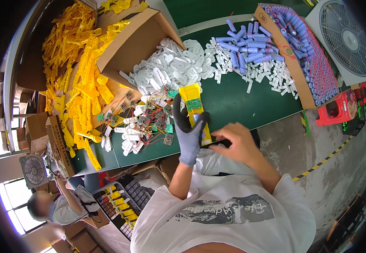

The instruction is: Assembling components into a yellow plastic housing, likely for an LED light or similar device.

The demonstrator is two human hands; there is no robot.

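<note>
Casing [197,111] sits in the gloved left hand [190,141], over the edge of the table [254,109] — I see its sides pinched between thumb and fingers, long axis running away from the wearer, far end tipped left. The bare right hand [235,141], thumb and forefinger apart, is just right of the near end — touching or not, I cannot tell.

My gloved left hand [189,134] points up and away from me, fingers [178,111] and thumb [203,119] curled in a hold, its left forearm [180,180] bare. My bare right hand [237,142] hovers just beside it, forefinger and thumb parted toward the left, its right forearm [268,172] slanting in from the lower right.
</note>
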